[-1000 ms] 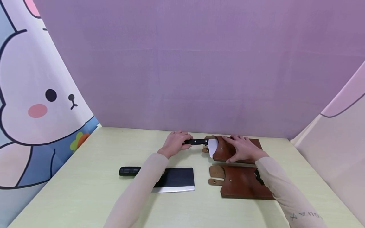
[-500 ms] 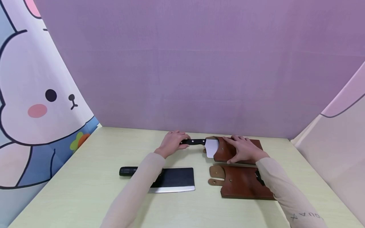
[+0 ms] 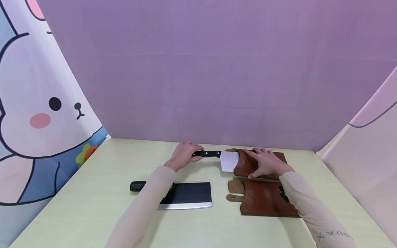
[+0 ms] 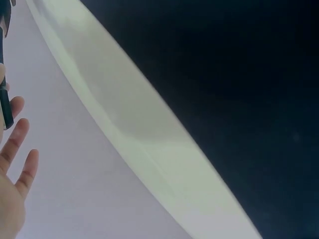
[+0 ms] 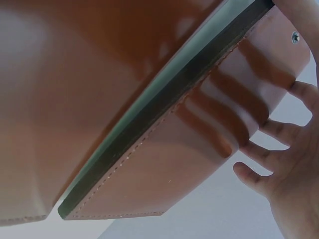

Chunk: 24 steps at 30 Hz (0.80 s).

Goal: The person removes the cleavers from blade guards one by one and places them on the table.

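My left hand (image 3: 186, 155) pinches the black riveted handle (image 3: 212, 154) of a cleaver near its end. In the left wrist view, the handle (image 4: 6, 107) lies at the left edge, with the other fingers (image 4: 27, 172) spread away from it. Part of the cleaver's bright blade (image 3: 228, 162) shows outside a brown leather sheath (image 3: 248, 164); the rest is hidden inside. Over that sheath my right hand (image 3: 266, 163) is spread, thumb at the near edge. In the right wrist view its fairly straight fingers (image 5: 279, 132) reach the sheath's edge (image 5: 169, 174).
A larger dark cleaver (image 3: 193, 193) with a black handle lies under my left forearm. Nearer me than the first sheath lies a second brown sheath (image 3: 263, 199), its tan flap and strap pointing left. A purple wall (image 3: 198, 86) rises behind the pale table (image 3: 217, 230).
My left hand has moved left with the cleaver, so more of its blade shows outside the sheath. The sheath and my right hand have shifted slightly right.
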Tool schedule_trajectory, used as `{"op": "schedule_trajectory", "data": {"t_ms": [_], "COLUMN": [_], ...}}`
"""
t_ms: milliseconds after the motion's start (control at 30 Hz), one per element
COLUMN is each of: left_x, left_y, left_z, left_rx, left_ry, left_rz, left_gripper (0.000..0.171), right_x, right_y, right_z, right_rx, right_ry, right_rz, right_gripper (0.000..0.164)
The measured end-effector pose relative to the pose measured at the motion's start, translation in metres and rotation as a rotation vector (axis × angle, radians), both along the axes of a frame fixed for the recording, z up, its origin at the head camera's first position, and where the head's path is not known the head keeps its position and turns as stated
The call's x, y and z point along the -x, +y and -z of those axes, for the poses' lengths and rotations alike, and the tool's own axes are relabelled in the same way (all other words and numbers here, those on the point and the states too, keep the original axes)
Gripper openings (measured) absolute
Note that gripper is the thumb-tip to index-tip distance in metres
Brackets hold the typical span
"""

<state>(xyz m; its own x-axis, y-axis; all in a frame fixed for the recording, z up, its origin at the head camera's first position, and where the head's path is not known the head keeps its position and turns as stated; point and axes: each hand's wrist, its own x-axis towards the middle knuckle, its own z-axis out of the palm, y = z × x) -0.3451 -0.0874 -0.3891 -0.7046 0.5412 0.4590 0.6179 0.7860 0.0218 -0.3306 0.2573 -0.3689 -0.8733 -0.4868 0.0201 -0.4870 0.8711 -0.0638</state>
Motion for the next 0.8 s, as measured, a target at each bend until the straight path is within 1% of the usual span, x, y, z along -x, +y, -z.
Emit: {"op": "schedule_trajectory", "data": {"t_ms": [400,800], "left_x": [0.0001,-0.0019], "left_y": [-0.0051,-0.0078], "left_z": [0.0035,0.0014], "left_rx": [-0.011,-0.012], "left_ry": [0.004,0.010], "left_rz": [0.007,0.003], "left_gripper": [0.028,0.028], "right_x": [0.0015,0.0000], "right_y": [0.0055,0.0081], "right_z": [0.0035,0.0015], "right_rx": [-0.005,0.014], "right_ry": [0.004,-0.011], "right_rz": [-0.011,-0.006], "right_gripper": [0.102,0.101]}}
